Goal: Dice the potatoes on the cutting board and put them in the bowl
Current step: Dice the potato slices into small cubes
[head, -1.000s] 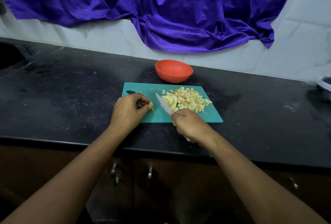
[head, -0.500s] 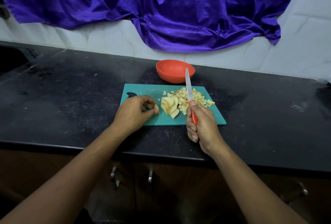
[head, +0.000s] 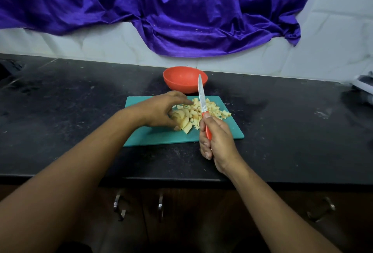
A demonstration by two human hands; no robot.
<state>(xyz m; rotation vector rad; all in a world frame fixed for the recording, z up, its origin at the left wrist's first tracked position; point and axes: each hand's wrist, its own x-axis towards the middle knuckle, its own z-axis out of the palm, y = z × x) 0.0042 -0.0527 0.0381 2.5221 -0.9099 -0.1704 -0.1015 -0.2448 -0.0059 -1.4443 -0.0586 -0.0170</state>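
On the dark surface (head: 80, 101), part-diced potatoes (head: 214, 109) lie on the cutting board (head: 141, 135), the bowl (head: 181, 83) just beyond; the left hand (head: 159, 111) arches relaxed fingers (head: 185, 101) over uncut slices (head: 184, 120), apparently gathering them, while the right hand (head: 220, 139) clenches the knife (head: 201, 99), blade raised clear.

A: Board position?

B: Teal cutting board (head: 141, 137) at centre frame, flat on the black counter (head: 70, 101). Red bowl (head: 184, 80) just above it in the picture.

A: Potatoes?

B: Diced potato (head: 214, 109) heaped on the board's upper right. Larger slices (head: 186, 123) just left of the heap.

A: Hands?

B: Left hand (head: 161, 111) arched over the slices, fingertips at the heap; grip not determinable. Right hand (head: 220, 141) at the board's lower right, wrapped round the red handle of the knife (head: 201, 99). Blade points up-frame, tip overlapping the bowl.

A: Background?

B: Purple cloth (head: 181, 10) across the top.
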